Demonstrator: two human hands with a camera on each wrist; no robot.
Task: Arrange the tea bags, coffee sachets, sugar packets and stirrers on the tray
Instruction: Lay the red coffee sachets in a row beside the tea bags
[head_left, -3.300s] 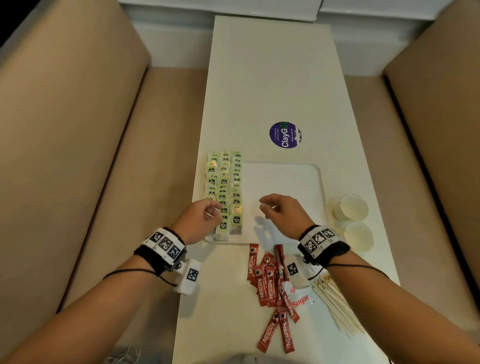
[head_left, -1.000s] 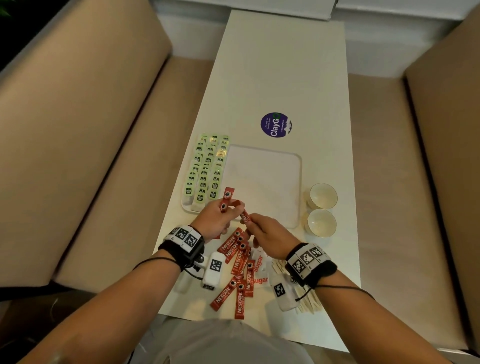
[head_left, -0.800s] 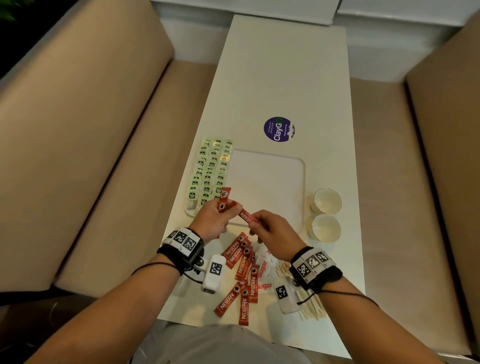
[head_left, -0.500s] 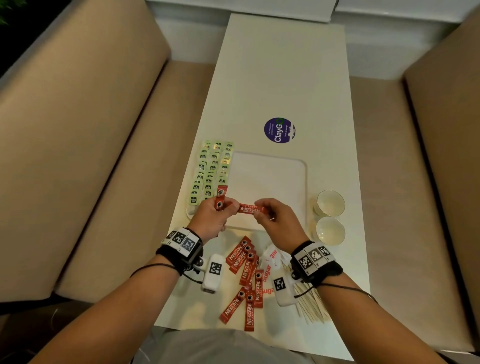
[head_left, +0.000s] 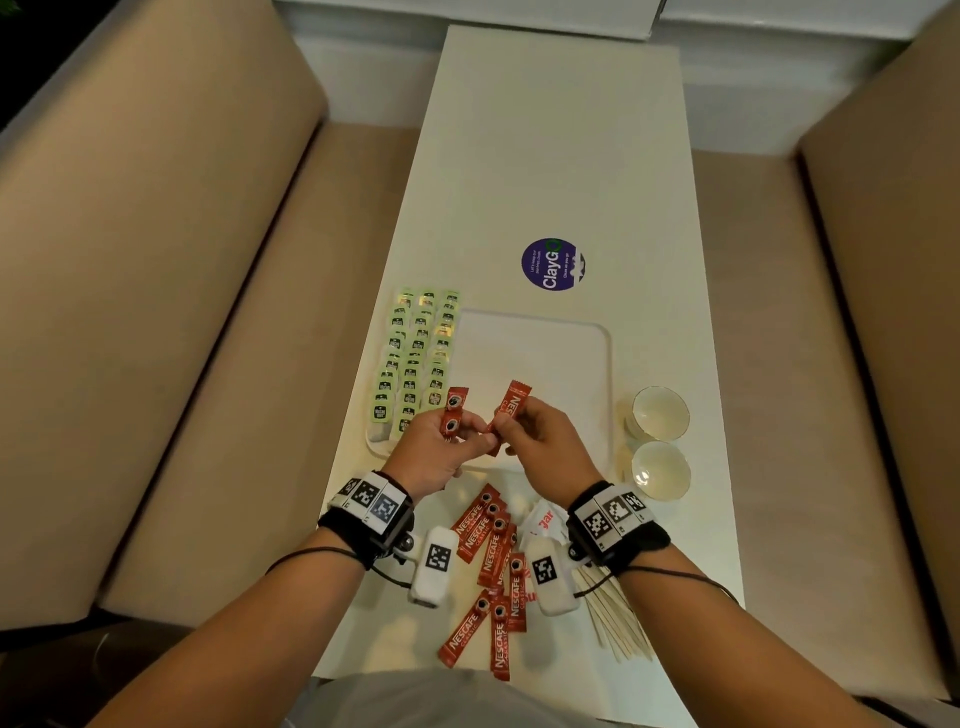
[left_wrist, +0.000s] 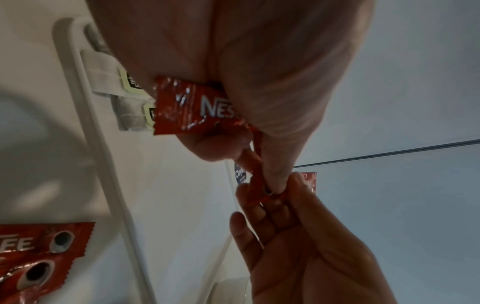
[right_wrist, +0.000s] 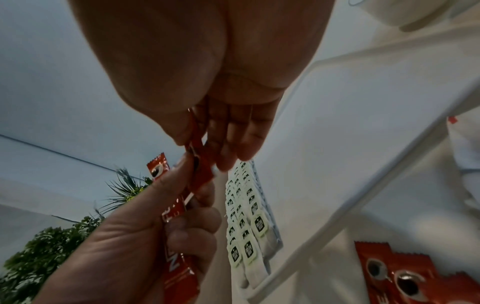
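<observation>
Tea bags (head_left: 415, 364) are laid in rows along the tray's (head_left: 571, 332) left edge — coffee sachets (head_left: 488, 561), sugar packets (head_left: 543, 522) and stirrers (head_left: 618, 623) are left at the table's near edge — one sachet apiece is pinched in the left hand (head_left: 436, 452) and right hand (head_left: 545, 447).

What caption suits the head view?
Both hands, left hand and right hand, pinch red coffee sachets above the white rectangular tray of green-tagged tea bags.

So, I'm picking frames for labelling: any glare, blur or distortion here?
Head view: sharp, edges bowed, glare on a few green-tagged tea bags. Left wrist view: the near left hand is soft, red coffee sachet foil glints. Right wrist view: strong wide-angle stretch, dim.
</observation>
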